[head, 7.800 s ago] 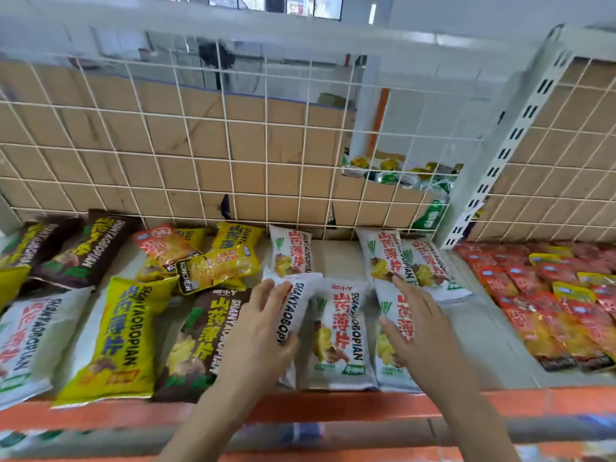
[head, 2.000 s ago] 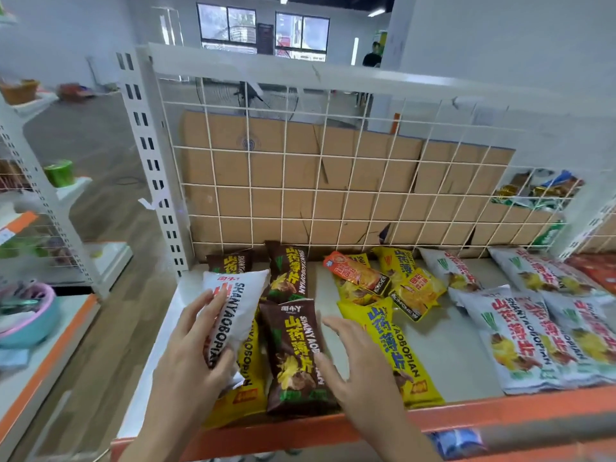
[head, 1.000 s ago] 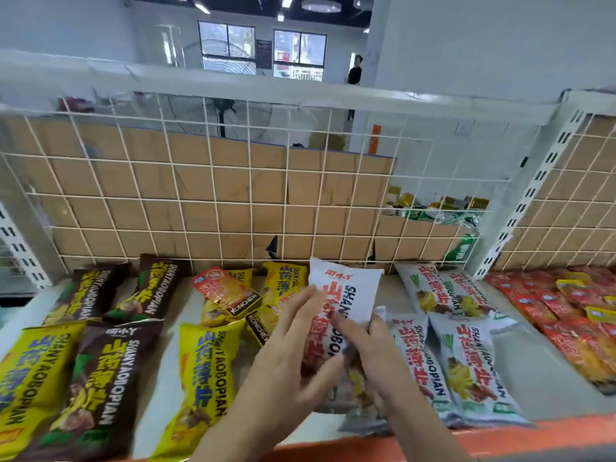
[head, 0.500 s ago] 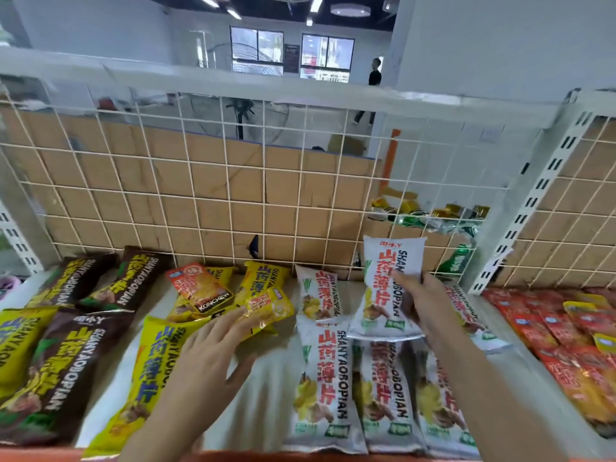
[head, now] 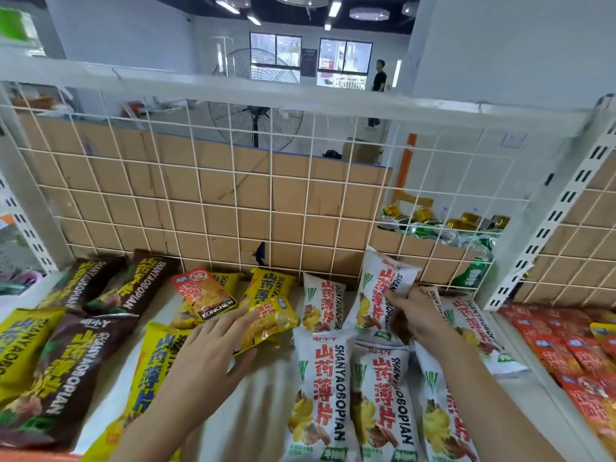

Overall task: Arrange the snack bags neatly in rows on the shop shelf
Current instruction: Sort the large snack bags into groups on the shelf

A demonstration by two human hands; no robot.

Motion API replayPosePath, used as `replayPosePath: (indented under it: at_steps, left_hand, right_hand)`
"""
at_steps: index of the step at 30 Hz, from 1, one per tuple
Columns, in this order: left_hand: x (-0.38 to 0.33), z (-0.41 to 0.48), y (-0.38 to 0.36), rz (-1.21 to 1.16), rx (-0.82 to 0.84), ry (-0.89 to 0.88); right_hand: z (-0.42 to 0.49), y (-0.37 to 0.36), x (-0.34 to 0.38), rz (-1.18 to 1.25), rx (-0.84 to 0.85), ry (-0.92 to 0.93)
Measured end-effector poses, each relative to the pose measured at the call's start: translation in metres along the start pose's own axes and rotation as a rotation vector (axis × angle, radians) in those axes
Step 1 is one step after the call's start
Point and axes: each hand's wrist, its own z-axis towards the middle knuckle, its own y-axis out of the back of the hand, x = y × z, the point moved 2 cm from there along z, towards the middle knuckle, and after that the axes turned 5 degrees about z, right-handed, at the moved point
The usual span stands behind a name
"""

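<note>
My right hand (head: 415,315) grips a white snack bag (head: 383,288) by its right side and holds it tilted against the wire back, in the rear row beside another white bag (head: 321,303). Three white bags (head: 325,391) lie side by side in the front row below it. My left hand (head: 213,351) is spread flat, its fingertips touching a small yellow packet (head: 270,321) in the middle of the shelf. A long yellow bag (head: 153,371) lies under my left wrist. Brown bags (head: 66,371) and yellow ones lie at the left.
An orange packet (head: 203,295) lies on yellow bags at the back. The white wire grid (head: 233,195) with cardboard behind closes the shelf's rear. A white upright (head: 546,228) divides off the right bay, filled with red packets (head: 566,348). Green cans (head: 443,225) sit behind the grid.
My right hand has set the white bag further back and lower against the grid. My left hand has slid forward from the long yellow bag onto the small yellow packet.
</note>
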Motion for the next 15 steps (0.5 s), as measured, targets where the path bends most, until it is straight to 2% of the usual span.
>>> replayPosePath:
  at_steps: [7,12,15]
  left_hand:
    - [-0.003,0.000,-0.007,-0.004,-0.009,-0.015]
    - [-0.007,-0.011,-0.012,-0.004,0.023,0.002]
    - [-0.008,-0.020,-0.017,0.033,0.037,0.009]
  right_hand:
    - [-0.008,0.000,-0.002,-0.233,0.096,-0.057]
    - [-0.001,-0.005,-0.009,-0.528,-0.058,0.027]
    - [-0.008,-0.008,-0.006,-0.738,-0.174,0.173]
